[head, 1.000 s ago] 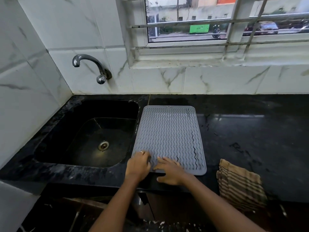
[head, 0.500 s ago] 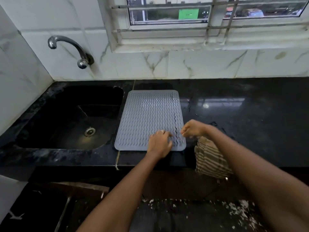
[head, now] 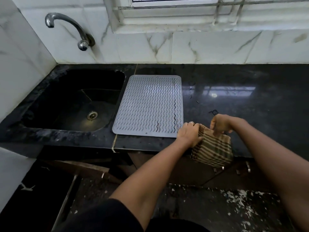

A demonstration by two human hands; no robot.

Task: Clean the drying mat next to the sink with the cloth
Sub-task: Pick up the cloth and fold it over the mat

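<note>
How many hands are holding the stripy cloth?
2. The left hand grips the cloth on its left edge, beside the mat's near right corner. The right hand pinches its far top edge. The cloth hangs over the counter's front edge.

Colours, sink corner
Grey mat (head: 148, 104) with wavy ridges; brown-and-tan striped cloth (head: 213, 148); black counter (head: 242, 97); white marbled tiles (head: 200, 47).

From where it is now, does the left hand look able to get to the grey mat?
Probably yes. The left hand grips the striped cloth right at the near right corner of the drying mat, and nothing lies between them. The right hand holds the cloth too, though.
</note>
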